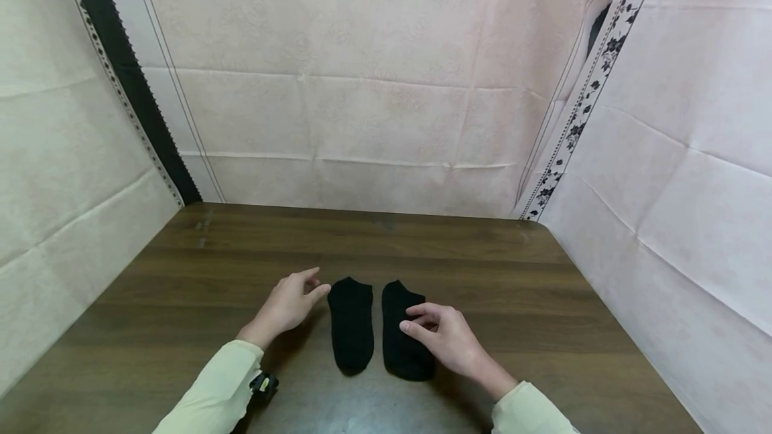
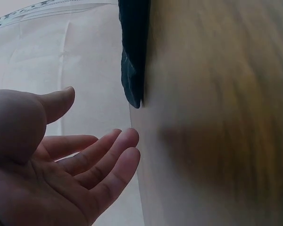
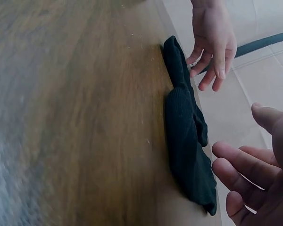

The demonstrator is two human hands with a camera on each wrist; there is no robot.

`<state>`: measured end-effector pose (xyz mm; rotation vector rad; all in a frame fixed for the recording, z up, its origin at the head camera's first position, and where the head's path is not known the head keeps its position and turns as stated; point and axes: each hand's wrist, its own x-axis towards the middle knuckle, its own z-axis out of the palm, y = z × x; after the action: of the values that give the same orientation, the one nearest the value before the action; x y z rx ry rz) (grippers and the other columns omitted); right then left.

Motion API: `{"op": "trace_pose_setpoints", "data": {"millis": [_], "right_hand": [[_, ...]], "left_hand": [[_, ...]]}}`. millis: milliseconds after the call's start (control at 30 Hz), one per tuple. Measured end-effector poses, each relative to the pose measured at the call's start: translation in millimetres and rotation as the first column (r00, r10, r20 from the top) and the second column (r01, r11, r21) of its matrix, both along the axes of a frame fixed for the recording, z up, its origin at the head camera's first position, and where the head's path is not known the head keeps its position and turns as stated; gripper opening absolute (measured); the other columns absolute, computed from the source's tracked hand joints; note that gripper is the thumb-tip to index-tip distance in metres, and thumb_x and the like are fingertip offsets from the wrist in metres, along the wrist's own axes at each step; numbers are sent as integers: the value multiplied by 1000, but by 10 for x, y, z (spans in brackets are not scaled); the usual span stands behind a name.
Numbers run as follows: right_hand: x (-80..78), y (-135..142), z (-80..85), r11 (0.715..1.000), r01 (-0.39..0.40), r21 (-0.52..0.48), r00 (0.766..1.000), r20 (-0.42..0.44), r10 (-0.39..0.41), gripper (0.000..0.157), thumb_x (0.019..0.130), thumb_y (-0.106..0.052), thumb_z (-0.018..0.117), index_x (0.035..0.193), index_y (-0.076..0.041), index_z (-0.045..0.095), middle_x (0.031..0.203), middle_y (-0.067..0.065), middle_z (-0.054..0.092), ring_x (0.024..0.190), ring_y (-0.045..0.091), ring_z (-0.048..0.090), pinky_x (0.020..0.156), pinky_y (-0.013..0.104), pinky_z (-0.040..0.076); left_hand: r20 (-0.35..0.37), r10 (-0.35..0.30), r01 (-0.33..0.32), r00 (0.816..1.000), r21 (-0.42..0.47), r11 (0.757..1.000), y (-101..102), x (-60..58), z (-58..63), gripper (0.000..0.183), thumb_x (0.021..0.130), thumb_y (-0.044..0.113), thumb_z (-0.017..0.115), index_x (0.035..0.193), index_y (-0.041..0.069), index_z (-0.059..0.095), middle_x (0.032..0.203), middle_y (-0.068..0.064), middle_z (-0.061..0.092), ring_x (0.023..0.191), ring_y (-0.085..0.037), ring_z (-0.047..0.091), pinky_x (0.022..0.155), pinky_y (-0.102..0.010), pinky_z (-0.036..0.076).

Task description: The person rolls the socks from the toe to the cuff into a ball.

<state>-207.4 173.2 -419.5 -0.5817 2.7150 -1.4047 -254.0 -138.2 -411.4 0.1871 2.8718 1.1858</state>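
Two black ankle socks lie flat and side by side on the wooden table. The left sock (image 1: 352,327) is apart from the right sock (image 1: 404,343) by a narrow strip of wood. Just left of the left sock's upper end is my left hand (image 1: 291,300), its fingers relaxed and holding nothing. My right hand (image 1: 446,337) hovers over the right sock's edge, thumb and fingers parted, nothing between them. From the right wrist, the near sock (image 3: 188,141) shows beside loosely bent fingers (image 3: 245,167). In the left wrist view, a sock (image 2: 134,56) hangs past the spread fingers (image 2: 115,174).
The brown wooden table (image 1: 181,273) meets a pale cloth wall (image 1: 374,119) at its back edge. More cloth hangs on the left (image 1: 72,173) and right (image 1: 687,173) sides. A small black device (image 1: 264,384) sits at the left sleeve's cuff.
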Motion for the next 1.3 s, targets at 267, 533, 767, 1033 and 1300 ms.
{"op": "trace_pose_setpoints", "data": {"millis": [267,533,767,1033,1300], "right_hand": [[16,-67,-31,999,-34,10,999,-4,34,41,95,-35,70,121,-3,69,94,-7,75,88,11,67,75,28,54],[33,-141,-57,998,-65,24,998,-17,66,40,96,-37,70,120,-4,69,90,-10,74,87,10,67,73,29,53],[52,-196,-70,996,-90,7,996,-10,90,39,96,-34,71,118,-3,70,90,-8,74,85,10,67,72,27,53],[64,-267,-89,994,-113,-1,994,9,113,37,95,-33,71,117,-3,70,89,-8,74,83,9,67,71,26,53],[75,-325,-97,991,-132,-22,991,21,132,37,95,-32,72,117,-2,70,89,-8,74,83,10,69,71,26,54]], "left_hand": [[10,7,-7,1000,0,1000,32,-14,-43,57,102,29,62,148,-1,45,129,-14,62,106,-26,59,89,-46,51],[4,12,-12,1000,17,1000,65,-14,-85,55,102,28,62,146,-1,48,126,-15,64,115,-30,59,94,-50,49],[8,9,-9,1000,17,1000,92,-12,-79,54,101,27,63,145,-1,48,124,-14,64,116,-31,58,95,-52,47],[27,15,-15,1000,11,1000,116,-23,-81,55,101,29,63,145,-1,49,126,-16,63,116,-32,57,97,-54,46],[40,22,-22,999,19,1000,164,-37,-71,55,101,29,64,144,-1,50,126,-16,63,114,-31,57,98,-55,45]]}}
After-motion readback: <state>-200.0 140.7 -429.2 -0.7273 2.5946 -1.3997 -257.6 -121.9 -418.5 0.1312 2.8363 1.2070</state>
